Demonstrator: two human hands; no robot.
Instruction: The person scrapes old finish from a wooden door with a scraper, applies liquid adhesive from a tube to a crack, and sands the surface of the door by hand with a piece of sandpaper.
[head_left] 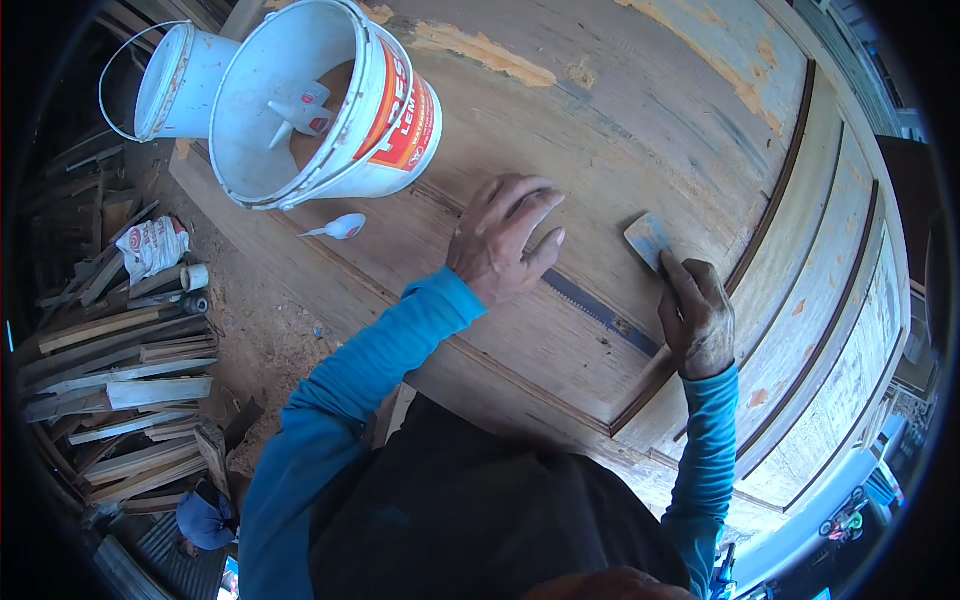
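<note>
My right hand [697,318] is closed round a small flat putty knife [647,239], its pale, smeared blade pointing up and left just over the wood. My left hand [505,238] hovers at or rests on the panel with fingers loosely bent and thumb apart; nothing shows in it. Beneath and between the hands, a dark toothed saw blade [598,310] lies on the wooden door [560,160]. Tan filler [480,52] is smeared in patches on the door's far part. A small white nozzle bottle [346,227] lies on its side left of my left hand.
A large white bucket [425,135] with a red-orange label stands on the door, small white bottles [305,110] inside. Behind it is a smaller lidded pail [180,85]. Scrap wood [140,400] and a white sack [152,248] lie at left. Near lower left is a person's blue cap [205,518].
</note>
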